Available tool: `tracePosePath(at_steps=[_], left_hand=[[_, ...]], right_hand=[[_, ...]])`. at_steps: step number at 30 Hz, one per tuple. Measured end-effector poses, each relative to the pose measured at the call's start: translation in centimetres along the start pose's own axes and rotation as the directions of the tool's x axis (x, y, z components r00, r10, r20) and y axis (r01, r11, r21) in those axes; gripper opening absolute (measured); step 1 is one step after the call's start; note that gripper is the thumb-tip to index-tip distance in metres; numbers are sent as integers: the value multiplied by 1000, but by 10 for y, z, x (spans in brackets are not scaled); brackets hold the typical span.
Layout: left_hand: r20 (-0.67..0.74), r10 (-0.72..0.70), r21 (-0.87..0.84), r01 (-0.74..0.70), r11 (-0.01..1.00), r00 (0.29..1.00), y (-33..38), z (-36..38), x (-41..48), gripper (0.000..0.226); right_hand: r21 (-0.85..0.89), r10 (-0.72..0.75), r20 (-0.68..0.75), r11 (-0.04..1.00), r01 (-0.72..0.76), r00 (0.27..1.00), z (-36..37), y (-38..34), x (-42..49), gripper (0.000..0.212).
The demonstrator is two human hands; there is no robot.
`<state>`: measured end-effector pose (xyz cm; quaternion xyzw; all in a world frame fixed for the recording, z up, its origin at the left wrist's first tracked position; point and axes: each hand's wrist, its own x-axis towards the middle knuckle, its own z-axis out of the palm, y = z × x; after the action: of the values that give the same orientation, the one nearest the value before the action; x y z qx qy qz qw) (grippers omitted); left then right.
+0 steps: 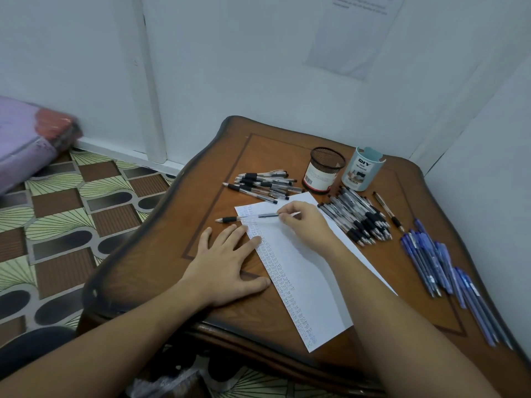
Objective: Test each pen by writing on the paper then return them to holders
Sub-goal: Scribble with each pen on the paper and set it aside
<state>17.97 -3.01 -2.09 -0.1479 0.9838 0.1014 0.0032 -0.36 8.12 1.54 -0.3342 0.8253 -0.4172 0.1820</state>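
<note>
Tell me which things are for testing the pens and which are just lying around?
For the job:
paper, held flat by the left hand
pen pinched by the right hand
far black pen pile
near black pen pile
blue pens
mesh holder
light blue holder

Just lying about:
purple bundle on the floor
sheet on the wall

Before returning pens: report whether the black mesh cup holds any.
Seemingly empty: nothing rises above the rim of the upright black mesh cup; its bottom is hidden.
</note>
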Motion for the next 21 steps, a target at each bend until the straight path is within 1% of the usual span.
tracePosePath(at_steps=[1,2,4,5,7,8,9,10,13,18,21], left_hand=[[1,0,0,0,1000,1000,0,0,0,97],[1,0,0,0,1000,1000,0,0,0,97],[1,-1,2,1,1000,1000,0,0,0,98],[2,-2,4,2,1000,1000,0,0,0,99],[2,-2,9,2,1000,1000,0,0,-1,99],[0,-1,10,1,1000,1000,0,0,-1,99],[-4,1,6,-1,1000,1000,0,0,-1,99],[-8,4,-3,-4,1000,1000,0,0,-1,99],[-9,7,-8,-7,1000,1000,1,-1,-1,100],[-7,7,-4,-7,1000,1000,1,-2,-1,99],[-10,9,1,-9,1000,1000,2,-2,-1,99]], right_hand=[[157,60,-46,986,-52,997,-4,0,-2,15],[332,141,-76,937,-109,987,-8,-1,-5,15],[632,270,-99,760,-149,958,-17,-5,-10,15],[734,306,-102,666,-135,947,-22,-6,-14,14],[854,338,-111,514,-84,935,-30,-7,-23,14],[882,341,-117,467,-60,933,-33,-8,-28,15],[894,343,-123,446,-46,931,-34,-8,-32,16],[892,346,-129,449,-43,929,-35,-8,-36,18],[854,350,-139,517,-67,927,-35,-8,-45,22],[783,325,-60,602,-158,944,-36,-9,-55,15],[775,320,-62,612,-156,945,-38,-10,-60,10]])
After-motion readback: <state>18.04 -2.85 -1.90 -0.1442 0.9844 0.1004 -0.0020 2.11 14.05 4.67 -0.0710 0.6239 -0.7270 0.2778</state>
